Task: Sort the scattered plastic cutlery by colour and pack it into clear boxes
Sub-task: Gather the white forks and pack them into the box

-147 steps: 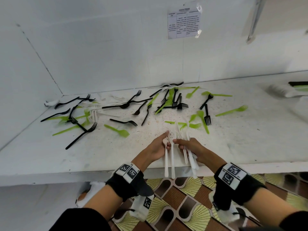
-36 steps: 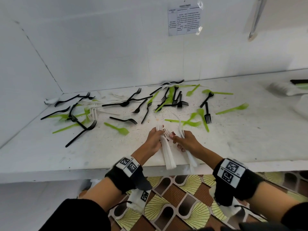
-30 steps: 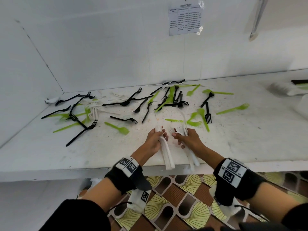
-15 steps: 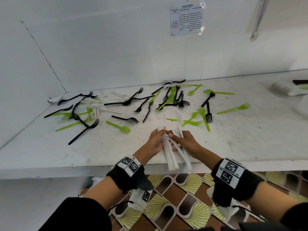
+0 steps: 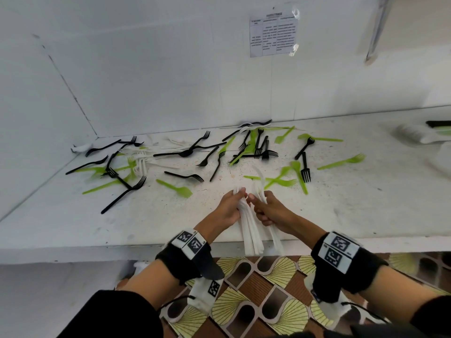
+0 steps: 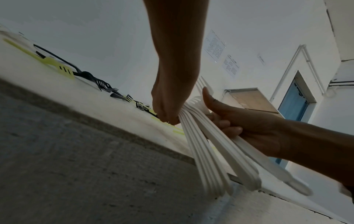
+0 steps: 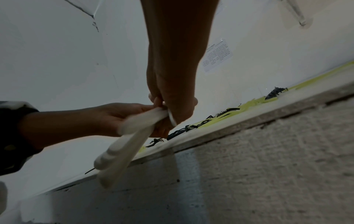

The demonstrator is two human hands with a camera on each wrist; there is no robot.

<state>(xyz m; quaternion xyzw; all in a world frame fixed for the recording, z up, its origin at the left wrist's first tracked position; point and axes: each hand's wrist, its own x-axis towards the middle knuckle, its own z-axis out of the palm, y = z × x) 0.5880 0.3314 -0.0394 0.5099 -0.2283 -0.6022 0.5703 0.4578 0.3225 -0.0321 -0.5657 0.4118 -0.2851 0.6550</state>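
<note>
Both the left hand (image 5: 228,207) and right hand (image 5: 271,211) are clamping curled fingers on a bundle of white plastic forks (image 5: 251,230); black plastic forks (image 5: 185,176) and green plastic forks (image 5: 175,187) are lying unsorted, seemingly nothing boxed yet.

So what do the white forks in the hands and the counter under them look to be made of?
White forks: thin moulded plastic, matte, seemingly with ribbed handles, held by the left hand and right hand. Counter: looks like painted concrete or plaster, rough and speckled; the exact material is unclear.
</note>
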